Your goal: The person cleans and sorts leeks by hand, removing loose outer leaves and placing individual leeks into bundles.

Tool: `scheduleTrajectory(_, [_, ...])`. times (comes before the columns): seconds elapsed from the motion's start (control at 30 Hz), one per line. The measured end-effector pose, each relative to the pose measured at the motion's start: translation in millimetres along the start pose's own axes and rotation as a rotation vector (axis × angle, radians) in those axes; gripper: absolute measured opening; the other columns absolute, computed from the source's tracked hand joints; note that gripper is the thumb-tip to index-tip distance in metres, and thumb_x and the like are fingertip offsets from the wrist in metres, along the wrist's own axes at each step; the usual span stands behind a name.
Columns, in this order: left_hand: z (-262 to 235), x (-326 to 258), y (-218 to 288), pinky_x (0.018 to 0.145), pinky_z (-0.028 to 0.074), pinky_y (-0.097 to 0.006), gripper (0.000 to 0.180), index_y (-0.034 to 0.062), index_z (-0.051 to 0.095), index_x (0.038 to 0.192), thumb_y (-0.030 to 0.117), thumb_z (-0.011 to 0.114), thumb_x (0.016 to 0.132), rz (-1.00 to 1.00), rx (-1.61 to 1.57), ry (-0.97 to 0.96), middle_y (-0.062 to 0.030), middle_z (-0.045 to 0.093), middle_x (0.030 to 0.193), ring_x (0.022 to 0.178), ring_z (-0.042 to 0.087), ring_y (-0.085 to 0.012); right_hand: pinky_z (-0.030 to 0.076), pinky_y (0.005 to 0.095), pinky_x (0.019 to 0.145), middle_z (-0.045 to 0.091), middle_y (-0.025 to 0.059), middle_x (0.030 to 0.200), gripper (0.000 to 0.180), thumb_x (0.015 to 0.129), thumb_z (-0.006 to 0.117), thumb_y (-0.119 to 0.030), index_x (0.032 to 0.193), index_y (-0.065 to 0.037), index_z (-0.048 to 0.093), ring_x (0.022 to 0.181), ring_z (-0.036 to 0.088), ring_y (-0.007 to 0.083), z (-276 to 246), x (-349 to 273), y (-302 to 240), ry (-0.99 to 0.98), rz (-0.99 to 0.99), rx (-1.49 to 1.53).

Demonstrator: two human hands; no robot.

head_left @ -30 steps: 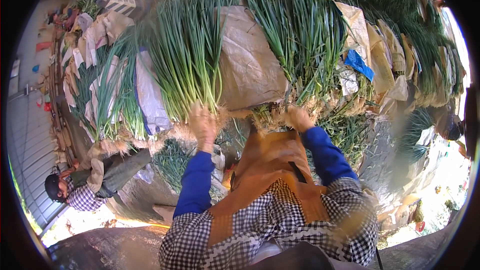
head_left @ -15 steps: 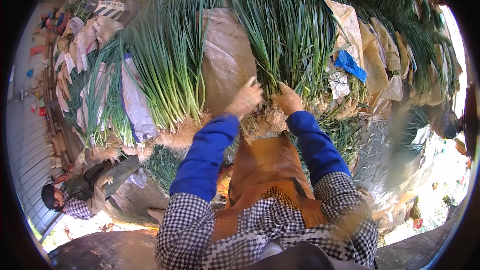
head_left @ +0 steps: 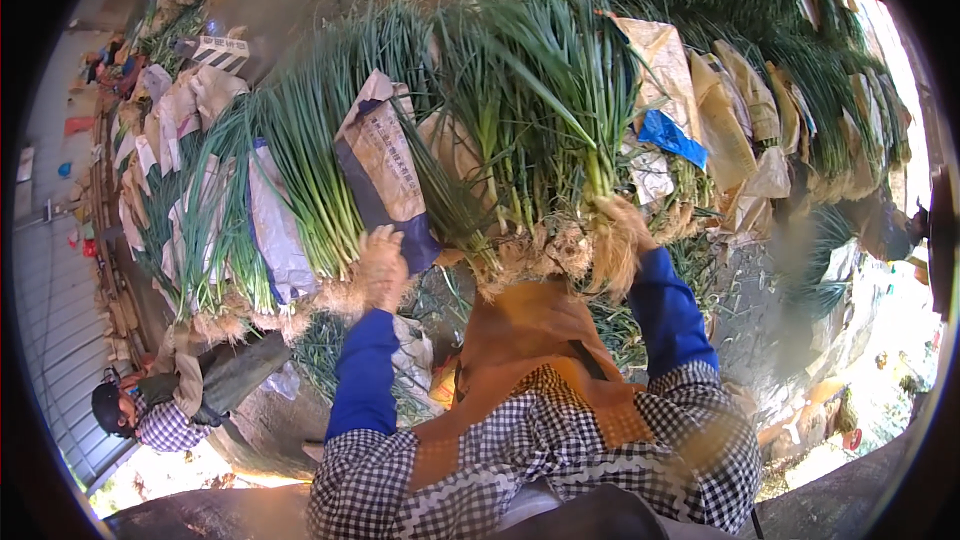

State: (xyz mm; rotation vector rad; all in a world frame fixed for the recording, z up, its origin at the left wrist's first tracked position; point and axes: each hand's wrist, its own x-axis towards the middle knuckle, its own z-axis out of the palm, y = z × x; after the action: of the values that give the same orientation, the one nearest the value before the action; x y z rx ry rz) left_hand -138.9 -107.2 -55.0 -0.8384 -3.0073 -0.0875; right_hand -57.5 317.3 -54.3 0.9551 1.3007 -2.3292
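Head view: the right hand [head_left: 622, 225] is closed around the root end of a bundle of green onions [head_left: 560, 110], fingers wrapped about the pale stalks just above the tangled, sandy-coloured roots, which hang beside the orange apron [head_left: 520, 340]. The bundle stands nearly upright, leaves fanning away from the apron toward the far ground. The left hand [head_left: 383, 265] rests on the root end of a neighbouring onion pile [head_left: 300, 170], on the apron's left side; its fingers appear loosely curled, but whether they pinch any stalks cannot be told from this angle. A grey woven sack [head_left: 385, 165] lies between the two onion masses, just beyond the left hand. To handle this step well, grip the stalks low, close to the roots, so the long leaves do not bend or snap; keep the root ends level with one another; support the mass with the second hand before shifting it. The onions show bright green hollow leaves, white lower shafts, and soil-dusted root beards. Further piles of onions and tan sacks [head_left: 720, 110] lie to the right of and beyond the apron. Another person in a checked shirt [head_left: 160, 420] crouches well to the apron's left.
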Motion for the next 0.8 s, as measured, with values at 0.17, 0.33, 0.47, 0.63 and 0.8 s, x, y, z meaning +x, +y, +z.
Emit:
scheduleTrajectory(0.17, [43.3,-12.3,168.8,0.095,0.037,-0.034,0.051,0.0046,0.044,0.124,0.036,0.053,0.085,-0.408,-1.467,-0.301,-0.0130,0.043,0.128,0.117,0.041,-0.0230,0.044,0.0279,0.060,0.059,0.0044,0.076,0.037,0.080,0.063,-0.033,0.098,-0.001,0.058,0.069,0.053,0.0127,-19.8,32.2,67.2,-0.030,-0.023,-0.049])
scheduleTrajectory(0.33, [86.4,-6.0,277.7,0.091,0.039,-0.028,0.053,0.0072,0.028,0.133,0.015,0.053,0.087,-0.640,-1.874,-0.444,-0.0054,0.047,0.121,0.108,0.047,-0.0151,0.045,0.0260,0.068,0.060,0.0068,0.090,0.041,0.079,0.065,-0.027,0.105,0.002,0.055,0.078,0.055,0.0155,13.3,4.9,71.2,0.118,-0.041,-0.348])
scheduleTrajectory(0.47, [114.7,-15.4,268.9,0.083,0.045,-0.029,0.034,0.0060,0.049,0.118,0.012,0.056,0.084,-0.605,-2.006,-0.677,-0.0043,0.055,0.110,0.095,0.053,-0.0155,0.045,0.0278,0.077,0.060,0.0108,0.103,0.043,0.085,0.053,-0.036,0.108,0.000,0.055,0.085,0.057,0.0203,-13.6,24.9,73.0,0.102,-0.139,-0.242])
scheduleTrajectory(0.63, [46.8,0.4,268.9,0.074,0.048,-0.029,0.026,0.0056,0.057,0.102,0.026,0.053,0.086,-1.083,-2.250,-0.666,-0.0046,0.057,0.100,0.088,0.054,-0.0145,0.042,0.0329,0.059,0.054,0.0096,0.073,0.035,0.090,0.041,-0.032,0.085,0.000,0.056,0.065,0.051,0.0223,16.2,-28.7,44.1,0.001,-0.077,-0.813])
scheduleTrajectory(0.8, [22.9,17.1,242.4,0.048,0.046,-0.022,0.034,0.0062,0.057,0.102,0.035,0.054,0.085,-1.067,-2.176,-0.565,-0.0012,0.060,0.074,0.057,0.055,-0.0104,0.039,0.0311,0.051,0.046,0.0096,0.070,0.014,0.084,0.047,-0.015,0.080,-0.003,0.053,0.058,0.048,0.0187,-62.6,-156.5,25.5,0.022,-0.006,-0.328])
